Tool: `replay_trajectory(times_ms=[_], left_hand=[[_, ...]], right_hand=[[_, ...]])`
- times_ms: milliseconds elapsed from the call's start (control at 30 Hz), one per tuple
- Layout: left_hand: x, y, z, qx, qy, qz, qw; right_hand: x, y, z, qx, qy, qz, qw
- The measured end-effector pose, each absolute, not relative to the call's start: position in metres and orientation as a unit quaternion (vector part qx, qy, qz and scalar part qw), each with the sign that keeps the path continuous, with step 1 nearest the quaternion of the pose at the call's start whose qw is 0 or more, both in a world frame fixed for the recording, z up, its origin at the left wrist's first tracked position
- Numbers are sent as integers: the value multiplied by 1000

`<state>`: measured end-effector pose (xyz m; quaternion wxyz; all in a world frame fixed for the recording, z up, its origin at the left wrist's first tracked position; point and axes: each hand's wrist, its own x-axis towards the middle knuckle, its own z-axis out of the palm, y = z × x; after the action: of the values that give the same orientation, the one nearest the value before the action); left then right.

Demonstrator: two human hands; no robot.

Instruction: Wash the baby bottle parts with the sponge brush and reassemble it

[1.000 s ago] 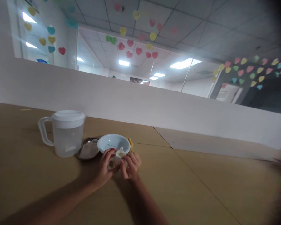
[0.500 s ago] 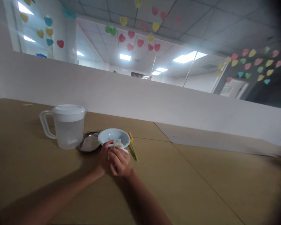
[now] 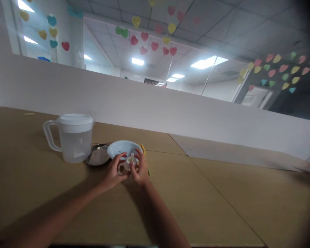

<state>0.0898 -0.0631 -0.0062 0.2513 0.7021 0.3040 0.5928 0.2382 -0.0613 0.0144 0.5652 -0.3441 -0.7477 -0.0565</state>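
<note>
Between my hands, in front of the bowl, is a baby bottle (image 3: pixel 131 159) with a pale nipple on top and what look like side handles. My left hand (image 3: pixel 114 175) curls around its left side. On its right side my right hand (image 3: pixel 142 169) grips it, thumb in front and fingers behind. Much of the bottle is covered by my fingers. Just behind stands a pale blue-white bowl (image 3: pixel 122 146) with something thin inside. Partly hidden by my right hand lies a thin tool with a yellow head (image 3: pixel 143 149) and a green handle.
A lidded translucent jug (image 3: pixel 76 143) holding clear liquid stands at the left. Beside it, a round metal dish (image 3: pixel 90 162) carries a pale flat item. A white partition (image 3: pixel 144 103) with glass above borders the wooden table (image 3: pixel 209 213) at the back.
My right hand has shifted from across the bottle's front to its right side, its fingers opening around it. More of the bottle shows now. The view has moved slightly.
</note>
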Motion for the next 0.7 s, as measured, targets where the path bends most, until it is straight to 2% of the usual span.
replay_trajectory(times_ms=[100,233,467,700], left_hand=[[88,-62,-7,694,304,596,266],[86,-63,-8,711,291,597,230],[87,-62,-6,712,304,597,210],[83,-69,-6,751,316,572,89]], right_hand=[[235,-58,11,-362,-736,-48,570],[231,-57,12,-392,-719,-60,571],[229,-63,12,-331,-745,-42,577],[219,-61,6,-373,-704,-20,604]])
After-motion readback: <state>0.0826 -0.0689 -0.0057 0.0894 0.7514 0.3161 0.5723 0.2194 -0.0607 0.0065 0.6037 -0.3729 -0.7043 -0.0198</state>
